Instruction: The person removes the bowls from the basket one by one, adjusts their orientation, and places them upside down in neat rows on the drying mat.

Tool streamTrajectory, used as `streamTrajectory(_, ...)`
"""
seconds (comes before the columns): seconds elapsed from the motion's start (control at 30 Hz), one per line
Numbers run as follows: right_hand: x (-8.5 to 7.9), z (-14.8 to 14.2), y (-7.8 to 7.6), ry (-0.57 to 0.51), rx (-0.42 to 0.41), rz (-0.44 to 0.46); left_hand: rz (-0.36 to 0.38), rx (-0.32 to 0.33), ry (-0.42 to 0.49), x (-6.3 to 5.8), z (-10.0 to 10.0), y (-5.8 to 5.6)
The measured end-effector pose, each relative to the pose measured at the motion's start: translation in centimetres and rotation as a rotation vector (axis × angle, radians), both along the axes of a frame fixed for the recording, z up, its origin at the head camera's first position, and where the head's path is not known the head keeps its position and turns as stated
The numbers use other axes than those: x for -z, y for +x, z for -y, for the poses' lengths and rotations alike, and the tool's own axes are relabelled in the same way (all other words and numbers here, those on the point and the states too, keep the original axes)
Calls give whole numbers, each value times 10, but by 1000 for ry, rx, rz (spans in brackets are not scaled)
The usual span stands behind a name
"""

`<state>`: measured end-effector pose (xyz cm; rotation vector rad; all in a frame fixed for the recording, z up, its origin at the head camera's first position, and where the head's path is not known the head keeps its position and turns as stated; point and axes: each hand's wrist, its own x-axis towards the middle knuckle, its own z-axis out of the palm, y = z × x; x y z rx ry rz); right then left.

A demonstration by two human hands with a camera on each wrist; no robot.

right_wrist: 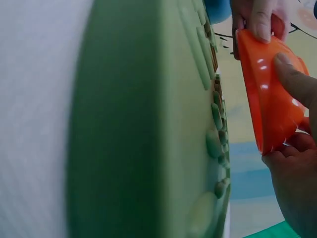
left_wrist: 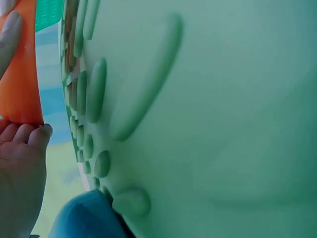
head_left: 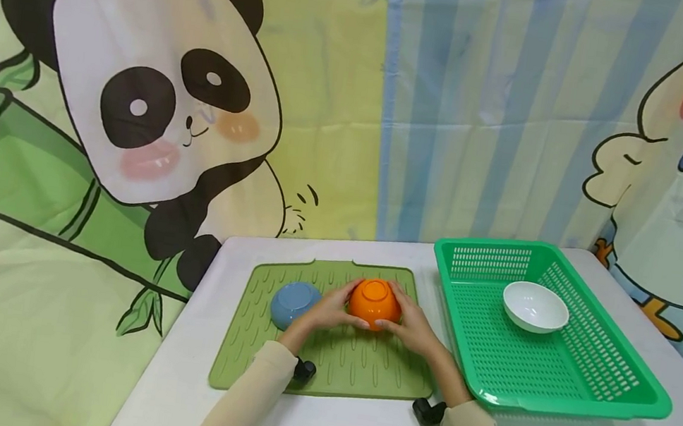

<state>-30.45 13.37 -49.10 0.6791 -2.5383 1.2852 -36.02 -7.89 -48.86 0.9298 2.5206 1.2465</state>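
Observation:
Both hands hold an orange bowl (head_left: 375,304) upside down over the right half of a green ridged mat (head_left: 354,367). My left hand (head_left: 332,311) grips its left side, thumb on the near wall. On the opposite side my right hand (head_left: 414,323) grips it the same way. In the right wrist view the orange bowl (right_wrist: 272,94) is raised off the mat, its rim facing down and both thumbs pressed on the wall. A blue bowl (head_left: 294,304) lies upside down on the mat, just left of my left hand.
To the right stands a green plastic basket (head_left: 461,334) with slotted walls, and a white bowl (head_left: 535,306) sits upright inside it. The mat and basket are on a white-covered table (head_left: 183,357). A printed curtain (head_left: 342,99) hangs behind.

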Motion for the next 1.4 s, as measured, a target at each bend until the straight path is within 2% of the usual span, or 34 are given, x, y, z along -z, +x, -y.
streamTrajectory(0.17,7,-5,-2,-16,-8,69,-28,-17,-76,4,-6,-2)
streamTrajectory(0.3,10,-6,-4,-25,-10,88,-41,-20,-107,9,-8,-5)
streamTrajectory(0.63,17,-8,-7,-8,-20,117,2,-23,-153,12,-12,-4)
streamTrajectory(1.13,16,-8,-8,-17,-17,162,-4,-24,-167,14,-14,-7)
streamTrajectory(1.4,14,-6,-7,-47,15,185,-6,-25,-175,12,-15,-6)
